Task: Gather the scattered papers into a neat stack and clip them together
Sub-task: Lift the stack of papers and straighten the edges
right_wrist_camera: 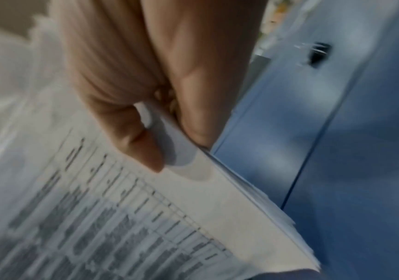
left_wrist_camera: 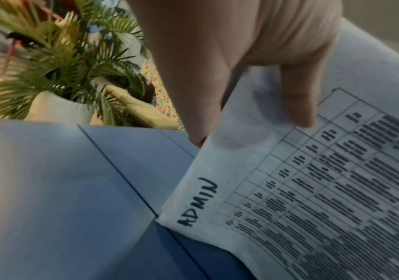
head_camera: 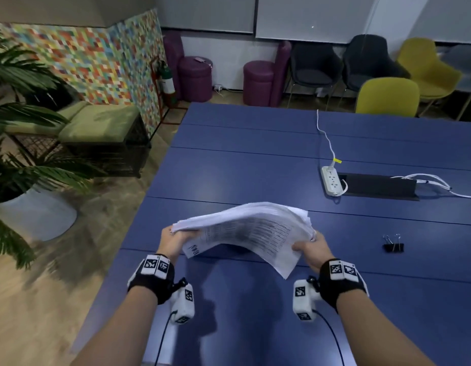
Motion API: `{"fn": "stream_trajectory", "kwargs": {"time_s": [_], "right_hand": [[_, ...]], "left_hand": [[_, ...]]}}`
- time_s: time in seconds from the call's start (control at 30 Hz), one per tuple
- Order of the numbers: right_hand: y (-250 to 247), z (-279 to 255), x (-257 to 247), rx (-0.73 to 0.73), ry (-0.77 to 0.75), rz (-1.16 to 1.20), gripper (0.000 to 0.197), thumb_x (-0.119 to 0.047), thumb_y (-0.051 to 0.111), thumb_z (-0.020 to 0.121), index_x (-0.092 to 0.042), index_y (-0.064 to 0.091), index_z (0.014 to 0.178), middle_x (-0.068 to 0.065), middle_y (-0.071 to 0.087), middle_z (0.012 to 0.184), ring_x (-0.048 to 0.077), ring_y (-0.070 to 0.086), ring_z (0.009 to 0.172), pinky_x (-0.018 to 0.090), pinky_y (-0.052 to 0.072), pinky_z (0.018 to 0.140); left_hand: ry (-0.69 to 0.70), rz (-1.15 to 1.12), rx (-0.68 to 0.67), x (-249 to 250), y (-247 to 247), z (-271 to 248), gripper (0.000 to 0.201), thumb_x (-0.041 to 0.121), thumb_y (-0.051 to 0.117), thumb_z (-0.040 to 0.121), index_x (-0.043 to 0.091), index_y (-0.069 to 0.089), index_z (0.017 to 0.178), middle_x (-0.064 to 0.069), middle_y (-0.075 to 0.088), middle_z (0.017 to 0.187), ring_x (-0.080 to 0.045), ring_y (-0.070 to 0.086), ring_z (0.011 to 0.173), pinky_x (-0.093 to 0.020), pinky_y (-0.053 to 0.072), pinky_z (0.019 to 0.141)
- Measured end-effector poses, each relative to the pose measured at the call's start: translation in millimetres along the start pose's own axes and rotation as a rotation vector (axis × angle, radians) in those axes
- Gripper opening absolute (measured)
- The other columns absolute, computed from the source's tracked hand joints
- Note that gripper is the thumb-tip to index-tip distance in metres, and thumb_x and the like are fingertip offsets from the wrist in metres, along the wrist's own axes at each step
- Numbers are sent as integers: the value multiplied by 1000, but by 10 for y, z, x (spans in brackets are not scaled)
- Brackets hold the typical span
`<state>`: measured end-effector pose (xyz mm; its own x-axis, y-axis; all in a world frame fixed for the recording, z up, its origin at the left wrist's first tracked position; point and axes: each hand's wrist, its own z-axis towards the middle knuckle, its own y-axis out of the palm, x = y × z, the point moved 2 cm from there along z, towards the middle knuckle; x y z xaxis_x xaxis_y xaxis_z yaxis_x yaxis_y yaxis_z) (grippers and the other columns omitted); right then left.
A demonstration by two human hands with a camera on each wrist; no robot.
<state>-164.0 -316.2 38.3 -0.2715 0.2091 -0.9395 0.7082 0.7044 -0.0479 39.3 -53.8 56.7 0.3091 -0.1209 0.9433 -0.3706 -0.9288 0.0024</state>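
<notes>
White printed sheets, a thick sheaf of papers (head_camera: 245, 228) bearing ruled tables of dark text, hang between the two hands above the near part of the blue panelled table (head_camera: 255, 159). The left hand (head_camera: 173, 240) grips the sheaf's left edge, thumb on the printed face and the other fingers hidden behind the sheets; the left wrist view shows a thumb (left_wrist_camera: 298, 98) pressed on the top sheet near a hand-lettered word "ADMIN" at the corner. The right hand (head_camera: 312, 249) pinches the right edge, and in the right wrist view its thumb (right_wrist_camera: 143, 147) lies on the printed page while the fingers curl behind the layered sheet edges. The sheaf bows upward in the middle and droops toward the person, its lower corners hanging just above the table; whether the left one touches the surface cannot be told. Both wrists wear black bands with white coded marker blocks.

To the right of the right hand, well apart from the papers, a black binder clip (head_camera: 393, 246) with silver wire handles lies on the table. Farther back sits a white power strip (head_camera: 330, 180) with its white cord, beside a black rectangular cable hatch (head_camera: 379, 186). Beyond the table's far edge stand mustard-yellow shell chairs (head_camera: 390, 96), dark grey chairs and purple cylindrical stools (head_camera: 196, 77). Left of the table is a green palm in a white pot (head_camera: 36, 212).
</notes>
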Motion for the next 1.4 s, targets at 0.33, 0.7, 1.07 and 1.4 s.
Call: {"fn": "stream_trajectory", "kwargs": {"time_s": [0.33,0.7,1.07,1.4], "right_hand": [[-147,-67,93,109,-114,37,26,9,57,86,-14,65,94,-8,72,80,5,66,73,13,53,69],[165,-253,-196,179,-306,-11,63,-15,70,80,-32,35,130,2,65,101,19,63,96,33,48,88],[434,-225,-612,342,-436,-234,18,-37,58,90,-29,57,107,-15,61,100,7,56,99,24,41,86],[530,-77,-598,594,-310,-99,35,-55,63,76,-23,54,65,-8,57,64,21,55,78,31,47,73]], "left_hand": [[13,65,166,245,8,18,16,9,47,47,8,44,63,-3,38,65,-21,32,60,-23,26,53],[18,-32,203,130,-116,-94,14,2,53,57,12,43,61,-2,37,64,-17,33,62,-27,25,55],[1,-3,158,138,-90,-53,18,2,39,42,11,35,57,-2,33,62,-16,27,59,-26,21,54],[-29,-24,195,14,-99,34,18,-4,50,55,10,39,56,-2,36,62,-16,31,59,-25,25,54]]}}
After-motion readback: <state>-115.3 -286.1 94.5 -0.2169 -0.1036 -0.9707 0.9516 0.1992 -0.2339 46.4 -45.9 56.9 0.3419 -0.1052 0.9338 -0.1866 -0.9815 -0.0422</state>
